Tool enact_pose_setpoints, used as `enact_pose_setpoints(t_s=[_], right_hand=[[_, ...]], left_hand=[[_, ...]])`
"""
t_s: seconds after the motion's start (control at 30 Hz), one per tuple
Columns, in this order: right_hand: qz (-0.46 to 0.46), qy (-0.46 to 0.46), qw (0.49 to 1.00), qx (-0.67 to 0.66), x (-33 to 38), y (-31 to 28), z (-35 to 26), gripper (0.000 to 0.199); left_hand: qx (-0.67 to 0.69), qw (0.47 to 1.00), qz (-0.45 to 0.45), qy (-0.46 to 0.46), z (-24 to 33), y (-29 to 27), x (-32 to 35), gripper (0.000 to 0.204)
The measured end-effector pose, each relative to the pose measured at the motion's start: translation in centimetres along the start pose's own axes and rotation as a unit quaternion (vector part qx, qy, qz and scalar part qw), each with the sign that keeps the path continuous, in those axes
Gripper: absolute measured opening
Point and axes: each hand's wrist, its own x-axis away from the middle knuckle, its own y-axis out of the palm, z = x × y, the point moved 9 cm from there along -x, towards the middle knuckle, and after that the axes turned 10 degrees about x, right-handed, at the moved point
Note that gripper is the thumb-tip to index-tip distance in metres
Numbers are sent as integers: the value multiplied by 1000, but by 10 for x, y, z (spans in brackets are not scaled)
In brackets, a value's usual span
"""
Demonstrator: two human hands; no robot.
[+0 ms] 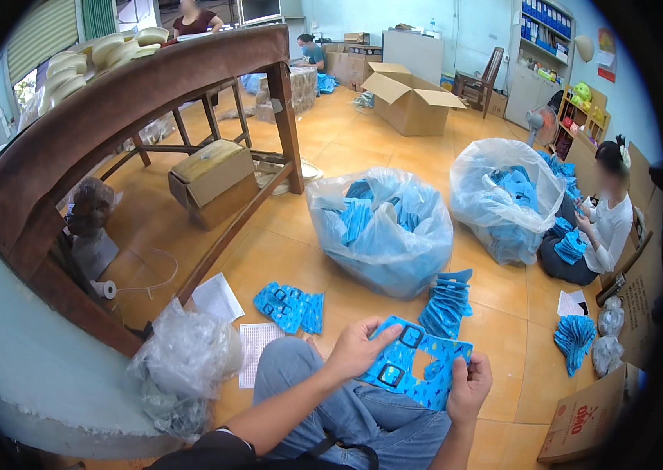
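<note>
Above my lap I hold a flat blue patterned piece [437,388] between both hands. It has two black squarish frames on its left part and a cut-out opening near its middle. My left hand [357,348] grips its left upper edge, thumb on top. The right edge is pinched in my right hand [468,386]. On the floor ahead and left lie similar blue pieces with black frames [291,307]. A fanned stack of blue pieces [446,304] rests just beyond my hands.
Two large clear bags [394,258] [504,235] hold many blue pieces. A co-worker [609,223] sits at right beside a blue stack [574,345]. Left are a wooden table frame [278,102], crumpled plastic [183,345] and paper sheets [257,352]. An open carton [410,102] stands farther back.
</note>
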Motion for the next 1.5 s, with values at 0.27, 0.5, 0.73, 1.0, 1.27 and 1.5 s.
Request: enact_pose_setpoints(t_s=[0.27,0.5,0.73,1.0,1.27,1.5], right_hand=[[-35,120,991,-55,-7,14,10,21],[28,89,994,-63,-14,0,9,29],[127,-161,954,219,-8,-12,-21,28],[125,-53,988,75,-13,-13,2,28],[43,44,998,-9,-17,-2,1,26],[-55,132,984,-109,-21,14,1,23]], left_hand=[[-199,972,46,119,45,3,2,15],[-52,994,6,95,45,7,-4,20],[10,995,66,68,33,-3,-8,22],[-57,989,72,119,48,0,-3,22],[-88,980,72,161,58,5,4,18],[-69,987,55,133,50,6,5,19]])
